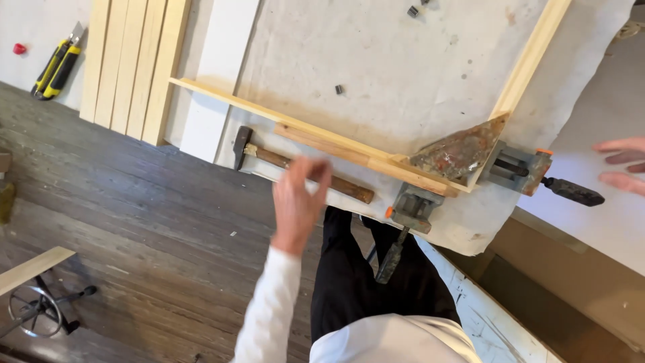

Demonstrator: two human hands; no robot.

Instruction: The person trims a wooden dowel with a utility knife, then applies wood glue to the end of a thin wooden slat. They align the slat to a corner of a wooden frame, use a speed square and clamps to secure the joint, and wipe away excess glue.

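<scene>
Two pale wooden strips (322, 138) (531, 57) meet at a corner held in a rusty metal corner clamp (463, 158), on a bench covered with a stained white sheet (403, 74). A hammer (265, 156) with a wooden handle lies along the bench edge. My left hand (299, 202), in a white sleeve, lies over the middle of the hammer's handle with its fingers curled; whether it grips is hidden. My right hand (621, 165) hovers at the frame's right edge with fingers apart and holds nothing, just beyond the clamp's dark screw handle (571, 191).
Several pale wooden slats (134, 64) and a white board (218, 74) lie at the bench's far left. A yellow utility knife (57, 67) and a small red cap (19, 48) sit beyond them. A second clamp handle (390, 259) hangs over the edge. Dark plank floor (134, 222) below.
</scene>
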